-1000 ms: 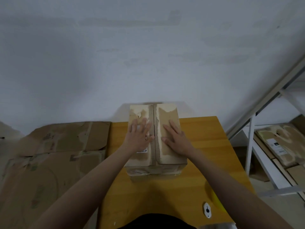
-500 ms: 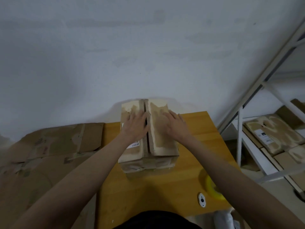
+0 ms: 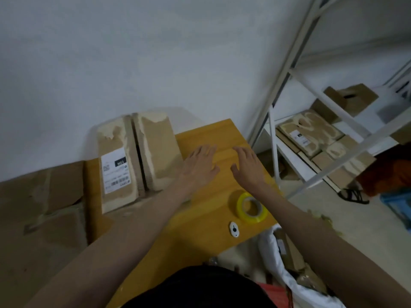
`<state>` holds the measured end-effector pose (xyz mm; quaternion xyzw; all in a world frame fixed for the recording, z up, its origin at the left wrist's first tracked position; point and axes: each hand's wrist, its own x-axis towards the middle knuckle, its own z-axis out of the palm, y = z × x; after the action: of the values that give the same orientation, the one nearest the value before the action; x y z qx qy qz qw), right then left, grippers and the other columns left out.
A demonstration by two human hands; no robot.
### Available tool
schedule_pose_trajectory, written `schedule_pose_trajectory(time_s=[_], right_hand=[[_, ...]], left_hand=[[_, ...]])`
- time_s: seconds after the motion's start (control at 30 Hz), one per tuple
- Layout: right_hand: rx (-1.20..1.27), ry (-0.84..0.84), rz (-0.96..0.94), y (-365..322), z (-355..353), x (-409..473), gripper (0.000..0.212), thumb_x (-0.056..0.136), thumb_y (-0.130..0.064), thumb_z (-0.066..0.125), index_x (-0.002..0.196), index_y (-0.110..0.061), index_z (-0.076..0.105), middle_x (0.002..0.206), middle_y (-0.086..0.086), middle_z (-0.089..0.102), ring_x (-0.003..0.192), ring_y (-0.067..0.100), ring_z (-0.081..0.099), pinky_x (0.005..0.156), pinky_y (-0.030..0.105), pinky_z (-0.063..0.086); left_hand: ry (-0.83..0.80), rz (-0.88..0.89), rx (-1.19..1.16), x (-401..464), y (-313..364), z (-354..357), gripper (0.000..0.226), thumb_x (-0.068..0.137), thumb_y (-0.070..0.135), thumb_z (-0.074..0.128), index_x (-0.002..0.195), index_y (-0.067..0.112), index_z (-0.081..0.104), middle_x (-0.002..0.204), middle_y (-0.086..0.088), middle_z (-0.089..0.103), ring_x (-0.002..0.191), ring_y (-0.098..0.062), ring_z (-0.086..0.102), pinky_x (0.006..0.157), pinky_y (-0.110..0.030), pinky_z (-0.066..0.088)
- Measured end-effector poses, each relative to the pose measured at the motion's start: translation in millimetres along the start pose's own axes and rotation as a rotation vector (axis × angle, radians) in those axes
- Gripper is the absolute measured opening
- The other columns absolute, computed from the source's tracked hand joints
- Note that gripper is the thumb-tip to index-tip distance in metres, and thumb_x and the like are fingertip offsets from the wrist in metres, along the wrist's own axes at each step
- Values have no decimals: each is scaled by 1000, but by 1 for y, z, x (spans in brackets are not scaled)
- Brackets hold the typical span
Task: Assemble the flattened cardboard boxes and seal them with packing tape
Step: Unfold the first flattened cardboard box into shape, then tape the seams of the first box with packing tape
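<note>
An assembled cardboard box [image 3: 138,161] stands at the left back of the wooden table [image 3: 200,218], its two top flaps folded down with a gap between them and a white label on the left flap. My left hand [image 3: 200,163] hovers just right of the box, fingers spread, holding nothing. My right hand [image 3: 248,165] is beside it over bare tabletop, also spread and empty. A roll of yellowish packing tape [image 3: 251,207] lies flat near the table's right edge, below my right hand. A small white cutter [image 3: 234,229] lies in front of the roll.
Flattened cardboard sheets [image 3: 42,210] are stacked left of the table. A white metal shelf rack [image 3: 311,138] at the right holds more flat and folded boxes. A white bag with scraps [image 3: 287,258] sits by the table's right front corner. A wall rises behind the table.
Both hands have left the box top and moved right over the bare table. The view has swung right, so the box now sits further left and the tape roll is in full view.
</note>
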<state>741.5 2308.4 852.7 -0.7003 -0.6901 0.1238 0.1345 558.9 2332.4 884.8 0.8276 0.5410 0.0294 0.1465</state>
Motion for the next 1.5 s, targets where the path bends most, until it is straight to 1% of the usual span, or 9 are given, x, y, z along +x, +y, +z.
schedule_pose_trajectory(time_s=[0.37, 0.5, 0.67, 0.73, 0.87, 1.03, 1.17, 1.27, 1.5], right_hand=[[-53, -287, 94, 92, 55, -67, 52, 94, -19, 54, 143, -18, 38, 136, 12, 43, 120, 35, 47, 92, 44, 43], [-33, -414, 73, 108, 72, -74, 44, 93, -19, 56, 134, -13, 39, 127, 13, 46, 103, 37, 55, 72, 35, 38], [-69, -680, 34, 129, 93, -74, 69, 91, -25, 70, 144, -7, 29, 126, 15, 55, 100, 30, 64, 59, 31, 43], [-169, -717, -4, 129, 97, -71, 62, 92, -17, 68, 141, -6, 31, 120, 14, 60, 97, 29, 65, 59, 32, 44], [-304, -700, -119, 125, 106, -63, 38, 90, -12, 68, 123, -5, 51, 107, 10, 66, 90, 25, 65, 77, 37, 52], [-72, -640, -67, 116, 95, -40, 40, 86, -30, 76, 77, -16, 39, 73, 1, 40, 65, 16, 43, 58, 32, 37], [240, -541, -65, 102, 72, -17, 43, 90, -19, 72, 74, -17, 32, 64, 5, 24, 55, 18, 27, 57, 36, 23], [428, -442, -131, 85, 51, -4, 42, 90, -12, 68, 77, -17, 29, 69, 6, 20, 59, 20, 18, 61, 31, 14], [692, -275, -204, 28, -1, 23, 25, 83, -6, 70, 76, -13, 47, 64, -5, 35, 54, 9, 29, 54, 26, 21]], left_hand=[[-233, -23, -45, -17, 41, 108, 63, 101, 36, 44, 155, 15, 20, 159, -9, 26, 143, -31, 30, 113, -41, 33], [-275, -81, -40, -23, 40, 119, 62, 102, 36, 44, 155, 18, 20, 162, -9, 21, 146, -32, 25, 113, -43, 33], [-309, -144, 9, -26, 32, 121, 61, 104, 35, 46, 156, 15, 21, 164, -8, 15, 150, -31, 17, 115, -46, 33], [-323, -165, 7, -26, 28, 119, 61, 104, 37, 45, 156, 15, 20, 165, -7, 12, 151, -30, 15, 116, -47, 32], [-314, -169, 5, -22, 25, 110, 59, 105, 36, 45, 155, 15, 23, 165, -6, 13, 151, -28, 14, 116, -47, 31], [-296, -120, -37, -5, 29, 93, 54, 106, 27, 43, 154, 12, 25, 161, -8, 20, 148, -28, 21, 112, -44, 37], [-201, -74, -80, 18, 37, 67, 46, 104, 11, 42, 149, 10, 33, 154, -7, 31, 134, -28, 41, 96, -39, 45], [-97, -73, -116, 33, 33, 38, 46, 103, 8, 40, 149, 10, 38, 152, -8, 38, 132, -29, 45, 102, -39, 42], [-19, -4, -110, 35, 5, -21, 38, 103, 11, 45, 140, 11, 53, 140, -10, 51, 131, -30, 46, 107, -40, 37]])
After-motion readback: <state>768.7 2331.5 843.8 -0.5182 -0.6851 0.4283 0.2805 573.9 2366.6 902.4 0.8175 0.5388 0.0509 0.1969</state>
